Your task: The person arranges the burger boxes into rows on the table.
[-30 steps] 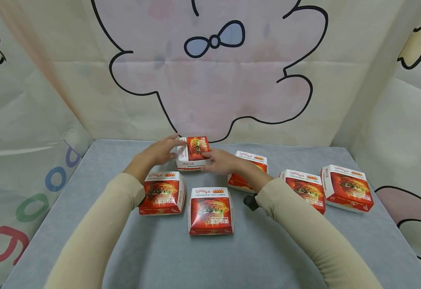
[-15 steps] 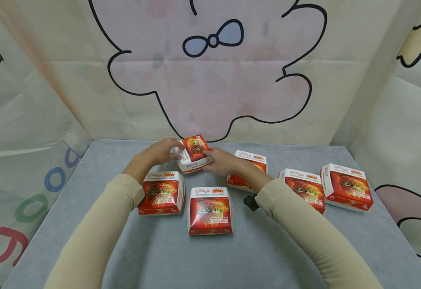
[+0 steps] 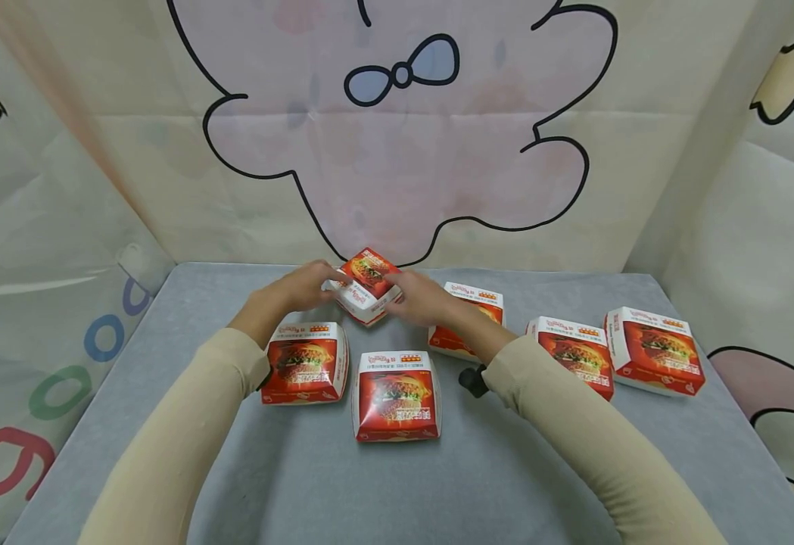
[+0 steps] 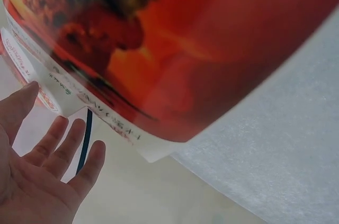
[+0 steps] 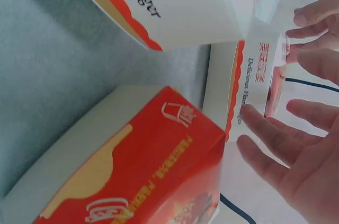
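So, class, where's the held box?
In the head view, that box is left of centre, near the far table edge, between left hand and right hand.

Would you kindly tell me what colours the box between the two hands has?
The box is red and white; this shows best in the head view.

The far box (image 5: pixel 249 83) bears red 美味汉堡 beside black "Delicious H…ger", its middle letters hidden by the right hand (image 5: pixel 307 166). A nearer box (image 5: pixel 196 12) shows black "…burger", its beginning cut off. Yellow characters on the right box (image 5: pixel 153 166) are too blurred to read. The left wall (image 3: pixel 22 303) carries coloured letters, apparently g, o, o, d, near to far.
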